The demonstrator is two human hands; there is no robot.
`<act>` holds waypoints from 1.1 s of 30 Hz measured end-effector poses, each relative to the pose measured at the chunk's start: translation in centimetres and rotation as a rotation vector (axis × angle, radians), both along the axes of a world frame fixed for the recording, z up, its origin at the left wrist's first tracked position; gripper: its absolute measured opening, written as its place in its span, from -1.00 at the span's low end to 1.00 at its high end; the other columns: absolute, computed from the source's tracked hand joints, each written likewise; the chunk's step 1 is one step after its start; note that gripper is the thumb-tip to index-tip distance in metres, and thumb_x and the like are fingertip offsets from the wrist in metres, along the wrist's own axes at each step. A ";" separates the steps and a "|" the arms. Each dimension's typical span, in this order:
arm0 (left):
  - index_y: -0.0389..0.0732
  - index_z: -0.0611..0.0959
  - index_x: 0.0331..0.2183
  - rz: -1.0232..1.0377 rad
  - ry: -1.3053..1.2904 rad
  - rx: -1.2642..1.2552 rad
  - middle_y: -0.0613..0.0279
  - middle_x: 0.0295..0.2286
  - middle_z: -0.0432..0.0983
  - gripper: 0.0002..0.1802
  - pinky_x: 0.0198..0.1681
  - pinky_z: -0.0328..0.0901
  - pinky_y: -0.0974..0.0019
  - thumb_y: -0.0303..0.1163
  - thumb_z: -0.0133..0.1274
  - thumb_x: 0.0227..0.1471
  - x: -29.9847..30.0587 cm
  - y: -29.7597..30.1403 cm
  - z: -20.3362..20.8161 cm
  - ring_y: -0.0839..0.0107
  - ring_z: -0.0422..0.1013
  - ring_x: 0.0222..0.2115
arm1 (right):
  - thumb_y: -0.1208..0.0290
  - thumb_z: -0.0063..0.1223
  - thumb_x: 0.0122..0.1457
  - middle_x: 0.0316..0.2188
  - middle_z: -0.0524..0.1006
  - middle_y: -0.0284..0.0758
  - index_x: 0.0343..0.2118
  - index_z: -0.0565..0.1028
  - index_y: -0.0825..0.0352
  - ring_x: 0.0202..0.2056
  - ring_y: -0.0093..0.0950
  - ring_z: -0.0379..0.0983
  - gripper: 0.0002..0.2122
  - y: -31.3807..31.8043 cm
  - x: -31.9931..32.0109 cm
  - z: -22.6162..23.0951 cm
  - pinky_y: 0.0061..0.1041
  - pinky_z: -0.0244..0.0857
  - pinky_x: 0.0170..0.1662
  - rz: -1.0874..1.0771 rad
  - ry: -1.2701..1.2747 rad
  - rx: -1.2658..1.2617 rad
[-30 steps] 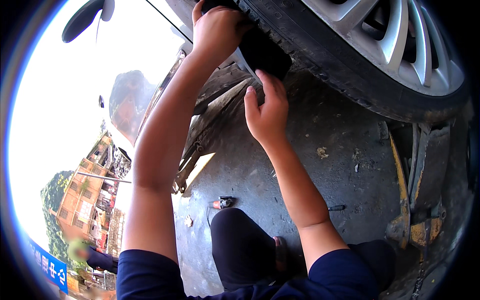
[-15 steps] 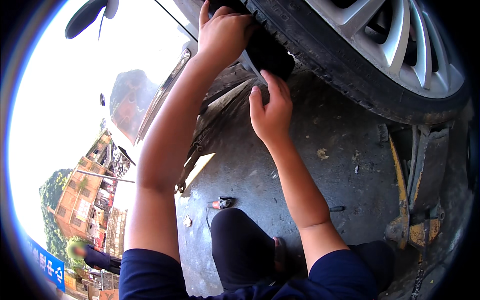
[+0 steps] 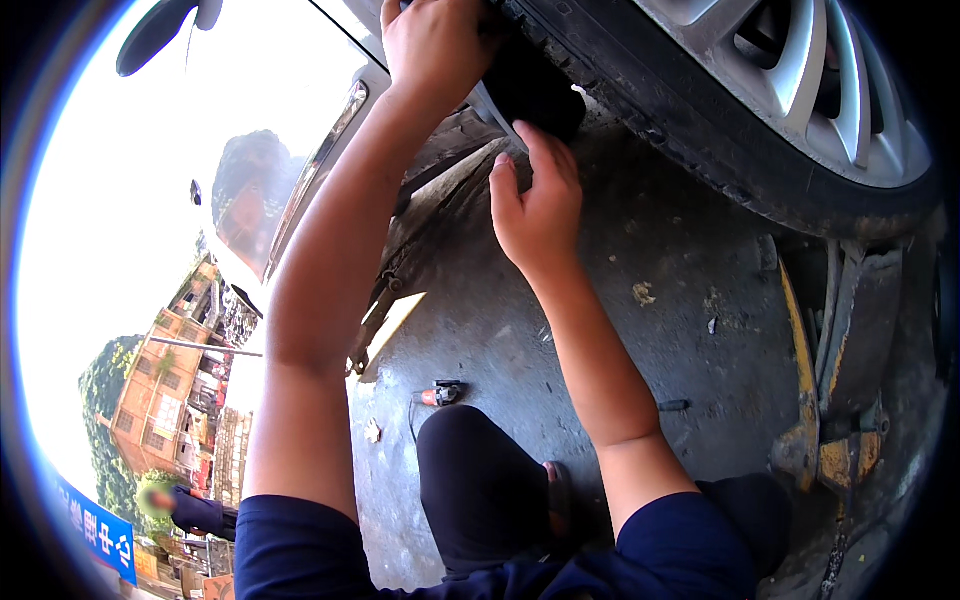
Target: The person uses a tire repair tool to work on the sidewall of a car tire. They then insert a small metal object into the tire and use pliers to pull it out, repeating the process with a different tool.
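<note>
A car's raised wheel, with a black tyre point(image 3: 690, 140) and a silver spoked rim point(image 3: 800, 60), fills the upper right. Behind the tyre, a black wheel-arch liner point(image 3: 537, 88) lines the wheel well. At the top, my left hand point(image 3: 432, 45) is closed over the edge of the wheel arch beside the tyre, its fingertips cut off or hidden. Lower down, my right hand point(image 3: 540, 205) reaches up with fingers stretched and thumb apart. Its fingertips touch the lower edge of the liner; nothing is gripped in it.
A yellow-and-black lift arm point(image 3: 850, 340) stands beneath the tyre. On the dark floor lie an orange-and-black power tool point(image 3: 440, 393) with a cord and a small dark handle-like piece point(image 3: 674, 405). The light car body point(image 3: 330, 130) rises at left; a person point(image 3: 195, 510) is far off outside.
The view has shifted slightly, and my left hand sits a little higher and further left in it. Both hands keep their places at the wheel arch.
</note>
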State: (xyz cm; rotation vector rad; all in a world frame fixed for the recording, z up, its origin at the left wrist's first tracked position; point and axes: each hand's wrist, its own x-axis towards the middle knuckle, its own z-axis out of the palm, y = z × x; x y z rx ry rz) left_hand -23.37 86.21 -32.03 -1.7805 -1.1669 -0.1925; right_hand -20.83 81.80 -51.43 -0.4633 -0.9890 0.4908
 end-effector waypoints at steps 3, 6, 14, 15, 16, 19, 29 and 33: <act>-0.11 0.69 -0.57 0.015 -0.004 0.011 0.23 -0.53 0.59 -0.90 0.25 0.04 -0.13 -0.33 0.26 -0.24 0.0 0.1 0.2 0.21 0.51 -0.29 | 0.46 0.05 0.11 -0.12 0.54 -0.01 -0.05 0.45 0.49 -0.07 -0.02 0.44 -0.66 0.1 -0.2 0.0 -0.15 0.27 0.08 -0.009 0.003 0.010; -0.11 0.69 -0.54 0.005 0.072 0.004 0.25 -0.50 0.56 -0.89 0.26 0.01 -0.16 -0.30 0.24 -0.18 -0.2 0.0 0.0 0.21 0.48 -0.25 | 0.46 0.05 0.11 -0.13 0.54 -0.01 -0.05 0.45 0.50 -0.07 -0.02 0.44 -0.66 0.2 -0.1 0.0 -0.15 0.27 0.07 -0.019 -0.008 0.017; -0.05 0.73 -0.43 0.011 0.271 -0.079 0.28 -0.43 0.54 -0.85 0.26 -0.06 -0.21 -0.24 0.18 -0.05 -0.9 -0.6 0.8 0.21 0.43 -0.18 | 0.47 0.04 0.10 -0.12 0.54 0.00 -0.05 0.45 0.49 -0.07 -0.02 0.43 -0.66 0.4 -0.3 -0.1 -0.15 0.27 0.06 -0.037 -0.003 0.026; -0.06 0.74 -0.43 0.011 0.257 -0.070 0.27 -0.43 0.55 -0.85 0.25 -0.04 -0.20 -0.24 0.19 -0.06 -0.9 -0.4 0.8 0.20 0.44 -0.18 | 0.47 0.04 0.11 -0.12 0.54 0.00 -0.05 0.45 0.49 -0.07 -0.02 0.43 -0.66 0.4 -0.3 -0.1 -0.15 0.27 0.06 -0.040 -0.003 0.023; -0.06 0.75 -0.43 0.014 0.244 -0.060 0.26 -0.43 0.56 -0.85 0.24 -0.02 -0.19 -0.24 0.20 -0.07 -0.8 -0.3 0.9 0.20 0.45 -0.19 | 0.47 0.04 0.11 -0.13 0.54 0.00 -0.05 0.45 0.49 -0.07 -0.02 0.43 -0.66 0.4 -0.3 0.0 -0.15 0.27 0.06 -0.037 0.000 0.022; -0.08 0.76 -0.46 0.034 0.130 -0.080 0.23 -0.44 0.59 -0.84 0.22 0.02 -0.17 -0.24 0.24 -0.13 0.0 -0.2 1.1 0.20 0.48 -0.22 | 0.46 0.04 0.11 -0.13 0.54 -0.01 -0.05 0.45 0.49 -0.08 -0.02 0.43 -0.66 0.2 -0.3 0.1 -0.15 0.28 0.06 -0.031 0.004 0.017; -0.08 0.74 -0.51 0.126 0.169 -0.005 0.26 -0.46 0.61 -0.85 0.24 0.01 -0.17 -0.23 0.22 -0.13 -0.2 0.5 0.5 0.22 0.49 -0.20 | 0.46 0.04 0.11 -0.13 0.54 -0.02 -0.05 0.45 0.48 -0.08 -0.03 0.44 -0.66 0.2 -0.2 0.0 -0.15 0.28 0.05 -0.020 -0.010 0.014; -0.07 0.73 -0.50 0.147 0.256 -0.032 0.29 -0.46 0.62 -0.83 0.26 -0.01 -0.18 -0.22 0.16 -0.05 -0.3 0.2 0.7 0.24 0.47 -0.17 | 0.43 0.05 0.12 -0.16 0.55 -0.02 -0.07 0.47 0.49 -0.09 -0.04 0.45 -0.67 0.3 -0.2 0.1 -0.15 0.29 0.04 -0.022 0.019 0.011</act>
